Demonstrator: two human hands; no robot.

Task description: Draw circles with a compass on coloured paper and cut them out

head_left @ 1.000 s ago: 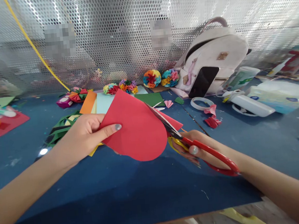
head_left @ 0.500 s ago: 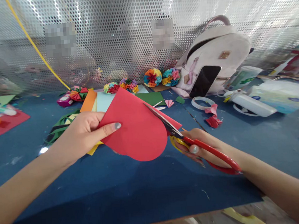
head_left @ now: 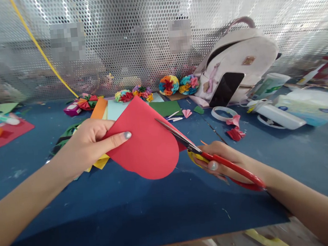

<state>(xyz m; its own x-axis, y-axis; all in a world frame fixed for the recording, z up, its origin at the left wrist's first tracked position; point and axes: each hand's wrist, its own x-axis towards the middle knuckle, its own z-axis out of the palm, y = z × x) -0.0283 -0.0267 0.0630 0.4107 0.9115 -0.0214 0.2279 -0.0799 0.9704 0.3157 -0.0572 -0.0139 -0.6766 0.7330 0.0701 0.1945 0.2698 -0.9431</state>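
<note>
My left hand (head_left: pixel 96 142) pinches the left edge of a sheet of red paper (head_left: pixel 145 143), thumb on top and fingers behind. The paper has a pointed top and a rounded lower right edge, and it is held above the table. In my right hand (head_left: pixel 215 156) is a pair of scissors (head_left: pixel 228 165) with red and yellow handles. Their blades lie along the paper's right side, pointing up and to the left. A narrow red strip shows beyond the blades. Part of my left fingers is hidden behind the paper.
Across the blue table (head_left: pixel 149 220) stand a pale backpack (head_left: pixel 242 62) with a phone (head_left: pixel 227 88) leaning on it, a roll of tape (head_left: pixel 223 113), paper flowers (head_left: pixel 169 85) and a green sheet (head_left: pixel 165 108). A perforated metal panel (head_left: pixel 133 33) rises behind.
The red paper has shifted slightly left and tilted, and the scissor blades have closed further along its right side. The red strip beyond the blades looks smaller.
</note>
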